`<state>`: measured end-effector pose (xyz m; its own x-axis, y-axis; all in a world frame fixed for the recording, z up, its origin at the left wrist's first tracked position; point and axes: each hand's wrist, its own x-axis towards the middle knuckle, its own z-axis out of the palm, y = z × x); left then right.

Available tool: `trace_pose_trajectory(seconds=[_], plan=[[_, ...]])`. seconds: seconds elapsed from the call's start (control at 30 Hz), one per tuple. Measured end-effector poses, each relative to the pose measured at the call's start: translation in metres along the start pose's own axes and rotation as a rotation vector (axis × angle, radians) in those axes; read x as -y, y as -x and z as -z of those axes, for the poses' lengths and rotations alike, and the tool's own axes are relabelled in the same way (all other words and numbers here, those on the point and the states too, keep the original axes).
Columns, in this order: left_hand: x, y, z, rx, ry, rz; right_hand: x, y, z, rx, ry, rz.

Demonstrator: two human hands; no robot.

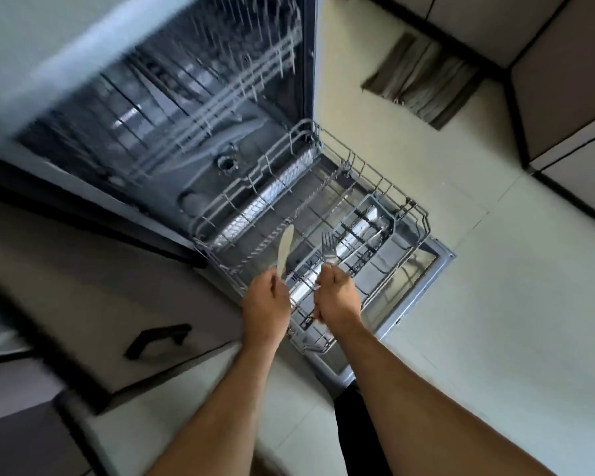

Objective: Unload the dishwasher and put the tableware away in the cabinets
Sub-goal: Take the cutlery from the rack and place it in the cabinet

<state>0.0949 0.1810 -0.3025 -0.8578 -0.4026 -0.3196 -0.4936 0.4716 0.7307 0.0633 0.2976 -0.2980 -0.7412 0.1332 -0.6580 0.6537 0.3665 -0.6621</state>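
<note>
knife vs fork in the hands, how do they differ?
The knife is in the left hand, the fork in the right hand. The knife ends in a smooth rounded blade, the fork in tines. The knife sticks out further above its hand than the fork. Both are metal and point up over the pulled-out lower rack.

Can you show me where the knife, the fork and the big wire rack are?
knife (285, 247): head view, middle of the blade above the left hand.
fork (328, 242): head view, on the tines above the right hand.
wire rack (413, 204): head view, far right rim.
</note>
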Motion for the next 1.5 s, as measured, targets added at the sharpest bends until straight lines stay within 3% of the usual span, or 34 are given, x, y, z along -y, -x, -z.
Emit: trace_pose_trajectory(seconds=[0.23, 0.47, 0.67, 0.87, 1.07, 1.3, 1.5], plan=[[-0.066, 0.096, 0.126, -0.104, 0.213, -0.079, 0.078, 0.149, 0.022, -0.021, 0.004, 0.225], [-0.102, 0.166, 0.206, -0.147, 0.344, -0.191, 0.134, 0.251, 0.006, -0.019, -0.079, 0.429], [-0.126, 0.189, 0.283, -0.342, 0.503, -0.234, 0.161, 0.315, -0.014, -0.016, -0.183, 0.594], [-0.101, 0.203, 0.351, -0.468, 0.655, -0.206, 0.197, 0.370, -0.047, 0.016, -0.071, 0.692], [-0.047, 0.220, 0.408, -0.567, 0.630, -0.120, 0.222, 0.418, -0.105, 0.125, 0.026, 0.725], [0.017, 0.243, 0.458, -0.589, 0.835, 0.017, 0.213, 0.446, -0.174, 0.210, 0.305, 0.827], [0.067, 0.246, 0.458, -0.620, 0.876, 0.150, 0.188, 0.440, -0.218, 0.305, 0.541, 0.876]])
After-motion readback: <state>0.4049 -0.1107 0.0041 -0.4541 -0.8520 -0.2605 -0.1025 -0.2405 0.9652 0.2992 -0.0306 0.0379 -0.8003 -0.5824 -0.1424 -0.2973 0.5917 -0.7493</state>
